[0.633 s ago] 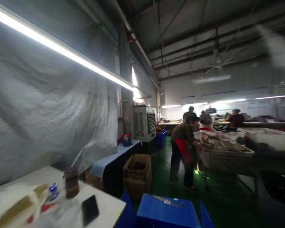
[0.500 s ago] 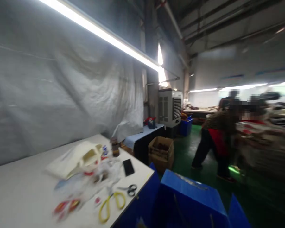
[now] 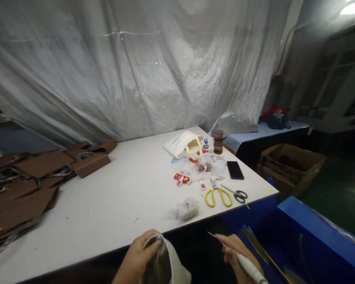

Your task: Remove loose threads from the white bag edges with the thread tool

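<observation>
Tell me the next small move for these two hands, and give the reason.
Probably bring the right hand with its white-handled tool leftward to the pale piece that the left hand grips: the thin tip points toward it, with a gap between.

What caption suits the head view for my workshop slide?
At a white table, the left hand grips a pale piece and the right hand a thin white-handled tool, near yellow scissors.

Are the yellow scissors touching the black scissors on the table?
Apart. The head view shows bare white table between the yellow scissors and the black scissors.
</observation>
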A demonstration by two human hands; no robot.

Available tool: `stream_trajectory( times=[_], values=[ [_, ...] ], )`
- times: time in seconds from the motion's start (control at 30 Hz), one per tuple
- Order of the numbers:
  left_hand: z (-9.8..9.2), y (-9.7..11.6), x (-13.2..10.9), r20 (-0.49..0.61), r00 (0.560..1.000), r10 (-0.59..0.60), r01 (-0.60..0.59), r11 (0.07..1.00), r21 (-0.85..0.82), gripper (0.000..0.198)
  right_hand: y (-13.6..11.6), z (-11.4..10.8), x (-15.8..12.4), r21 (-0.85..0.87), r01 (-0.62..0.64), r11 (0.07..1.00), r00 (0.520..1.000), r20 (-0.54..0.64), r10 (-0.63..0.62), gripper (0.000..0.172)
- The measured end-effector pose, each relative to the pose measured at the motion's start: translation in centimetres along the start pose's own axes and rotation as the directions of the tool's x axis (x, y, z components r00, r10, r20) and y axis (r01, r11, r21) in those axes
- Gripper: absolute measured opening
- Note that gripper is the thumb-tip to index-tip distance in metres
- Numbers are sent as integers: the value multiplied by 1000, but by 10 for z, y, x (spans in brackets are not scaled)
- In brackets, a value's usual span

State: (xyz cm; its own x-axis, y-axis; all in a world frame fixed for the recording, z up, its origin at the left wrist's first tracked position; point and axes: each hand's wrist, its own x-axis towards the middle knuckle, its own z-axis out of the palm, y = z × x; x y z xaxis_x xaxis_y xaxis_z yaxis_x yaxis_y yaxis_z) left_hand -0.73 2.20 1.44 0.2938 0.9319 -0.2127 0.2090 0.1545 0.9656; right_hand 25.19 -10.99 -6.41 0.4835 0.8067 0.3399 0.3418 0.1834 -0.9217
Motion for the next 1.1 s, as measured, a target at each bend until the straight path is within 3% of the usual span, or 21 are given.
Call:
stream_trajectory(
  times=[0.1, 0.17, 0.27, 0.4, 0.5, 0.77, 1.1],
  values=[
    [-13, 18, 17, 17, 993, -119, 120, 981, -155, 49, 4, 1, 18, -43, -110, 993, 994, 5, 111, 43],
    [-9, 16, 28, 50, 985, -165, 172, 966, -192, 45, 13, 6, 28, -61, -129, 990, 990, 43, 131, 39],
    [21, -10, 40, 64, 990, -123, 130, 984, -124, 37, 28, 16, 42, -96, -113, 989, 987, 103, 123, 35],
    [70, -54, 43, -2, 992, -124, 124, 992, 30, 18, 38, 32, 56, -90, -117, 989, 979, 156, 130, 32],
    [85, -67, 41, 22, 984, -178, 177, 984, 20, 15, 41, 42, 65, -67, -97, 993, 981, 162, 107, 30],
    [70, -66, 41, 137, 978, -155, 154, 988, 15, 13, 48, 72, 87, -91, -43, 995, 974, 217, 62, 28],
    [56, -74, 52, 38, 975, -220, 221, 975, -24, 21, 55, 95, 102, -126, 227, 966, 943, 276, -186, 11]
  ],
)
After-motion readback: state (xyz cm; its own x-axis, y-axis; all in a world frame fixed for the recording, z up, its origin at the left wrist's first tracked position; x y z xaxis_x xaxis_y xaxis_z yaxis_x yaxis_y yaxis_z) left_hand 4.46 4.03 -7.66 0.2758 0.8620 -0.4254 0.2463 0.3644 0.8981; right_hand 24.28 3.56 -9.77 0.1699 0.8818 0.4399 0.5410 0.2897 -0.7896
